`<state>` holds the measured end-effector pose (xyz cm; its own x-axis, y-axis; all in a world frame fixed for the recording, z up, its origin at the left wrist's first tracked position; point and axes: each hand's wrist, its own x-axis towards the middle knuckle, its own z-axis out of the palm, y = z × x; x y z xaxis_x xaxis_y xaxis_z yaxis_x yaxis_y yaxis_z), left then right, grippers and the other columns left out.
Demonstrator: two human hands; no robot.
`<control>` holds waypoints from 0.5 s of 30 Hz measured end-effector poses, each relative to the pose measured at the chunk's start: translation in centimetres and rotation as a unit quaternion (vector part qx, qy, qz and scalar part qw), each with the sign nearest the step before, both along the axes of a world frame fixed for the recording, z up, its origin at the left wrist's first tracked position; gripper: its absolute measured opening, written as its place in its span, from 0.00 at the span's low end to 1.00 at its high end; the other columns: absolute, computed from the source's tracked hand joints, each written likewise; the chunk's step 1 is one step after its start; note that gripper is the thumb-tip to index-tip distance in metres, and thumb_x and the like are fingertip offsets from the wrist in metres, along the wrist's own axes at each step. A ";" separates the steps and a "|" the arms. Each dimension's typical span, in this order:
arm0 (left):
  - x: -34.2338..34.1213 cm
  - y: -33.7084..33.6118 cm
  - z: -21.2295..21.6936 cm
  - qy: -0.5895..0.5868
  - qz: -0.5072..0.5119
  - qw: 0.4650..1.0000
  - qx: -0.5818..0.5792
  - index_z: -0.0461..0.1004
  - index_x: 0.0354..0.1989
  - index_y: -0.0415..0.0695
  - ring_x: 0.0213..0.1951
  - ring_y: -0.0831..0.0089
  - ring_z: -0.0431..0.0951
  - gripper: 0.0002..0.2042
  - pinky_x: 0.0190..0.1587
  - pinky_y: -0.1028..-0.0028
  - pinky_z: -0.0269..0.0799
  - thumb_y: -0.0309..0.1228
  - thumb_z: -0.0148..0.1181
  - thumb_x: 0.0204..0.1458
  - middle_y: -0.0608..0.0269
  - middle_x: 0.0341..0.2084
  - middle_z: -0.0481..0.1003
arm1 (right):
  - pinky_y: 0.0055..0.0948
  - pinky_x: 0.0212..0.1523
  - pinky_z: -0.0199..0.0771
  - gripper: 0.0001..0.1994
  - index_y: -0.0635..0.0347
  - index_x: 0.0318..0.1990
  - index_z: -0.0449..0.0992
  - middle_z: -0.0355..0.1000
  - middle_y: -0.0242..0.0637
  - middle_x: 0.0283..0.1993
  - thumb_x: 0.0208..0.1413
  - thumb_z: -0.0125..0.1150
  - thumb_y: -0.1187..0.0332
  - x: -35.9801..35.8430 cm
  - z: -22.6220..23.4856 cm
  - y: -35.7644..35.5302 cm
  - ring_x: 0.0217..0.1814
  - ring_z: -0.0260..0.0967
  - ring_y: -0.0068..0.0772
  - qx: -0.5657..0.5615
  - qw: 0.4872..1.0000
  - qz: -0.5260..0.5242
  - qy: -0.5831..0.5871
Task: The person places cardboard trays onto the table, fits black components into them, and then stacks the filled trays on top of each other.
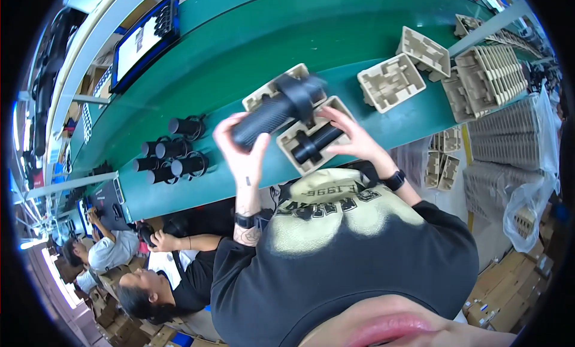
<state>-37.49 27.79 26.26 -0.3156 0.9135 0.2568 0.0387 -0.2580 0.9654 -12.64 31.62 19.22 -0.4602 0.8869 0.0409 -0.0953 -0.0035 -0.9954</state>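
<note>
Left hand (242,152), centre frame, was wrapped tight around a black ribbed cylinder (277,110), held up at a tilt above the green belt (251,41); top end blurred, so it looked mid-move. Right hand (353,137) was spread, fingertips resting on the rim of a pulp tray (293,146) just right of centre, w/ a second black cylinder (316,143) already lying in its slot.

Progress, judged: one piece seated, one in hand. Approx six more black cylinders (171,158) stood clustered at centre-left on the belt, untouched. Empty trays (392,82) waited upper right, more stacked (491,71) further right, so plenty was left.

Room: belt was open between the cluster and the tray. Near belt edge ran just under both hands, tray sat close to it. Upper right crowded w/ trays. Another person (150,287) worked lower left, well apart. A screen (144,38) sat upper left, beyond the belt.
</note>
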 end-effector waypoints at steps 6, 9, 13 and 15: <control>6.9 2.1 -9.7 -0.382 -0.425 0.764 -0.298 0.49 0.63 0.46 0.50 0.53 0.73 0.29 0.48 0.54 0.75 0.53 0.39 0.60 0.49 0.50 0.66 | 0.30 0.50 0.69 0.27 0.58 0.57 0.65 0.72 0.35 0.47 0.49 0.65 0.69 4.4 -2.7 2.5 0.51 0.68 0.28 -0.063 0.998 -0.029 -0.002; 11.8 1.0 -9.6 -0.412 -0.402 0.760 -0.301 0.53 0.61 0.45 0.50 0.55 0.73 0.27 0.48 0.55 0.75 0.51 0.41 0.61 0.49 0.49 0.67 | 0.31 0.50 0.69 0.26 0.59 0.55 0.66 0.72 0.37 0.46 0.47 0.67 0.67 5.6 -1.0 2.8 0.51 0.68 0.31 -0.186 0.979 -0.024 0.075; 17.0 1.7 -7.2 -0.249 -0.342 0.842 -0.335 0.60 0.55 0.43 0.48 0.61 0.74 0.20 0.49 0.61 0.74 0.44 0.44 0.62 0.52 0.46 0.69 | 0.33 0.48 0.69 0.26 0.61 0.52 0.67 0.72 0.40 0.45 0.44 0.68 0.66 8.7 0.4 4.7 0.49 0.69 0.34 -0.140 0.990 0.017 -0.007; 18.4 2.4 -7.0 -0.158 -0.309 0.870 -0.351 0.63 0.53 0.43 0.48 0.64 0.74 0.17 0.49 0.63 0.74 0.41 0.45 0.62 0.54 0.44 0.70 | 0.34 0.49 0.69 0.28 0.63 0.52 0.67 0.71 0.42 0.48 0.41 0.69 0.68 11.9 -0.3 7.5 0.50 0.70 0.37 -0.004 0.975 0.014 -0.221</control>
<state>-19.05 30.22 19.25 0.3371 0.8309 -0.4427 -0.1943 0.5215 0.8309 -0.74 39.14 18.96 -0.4547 0.8735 -0.1739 0.3438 -0.0080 -0.9390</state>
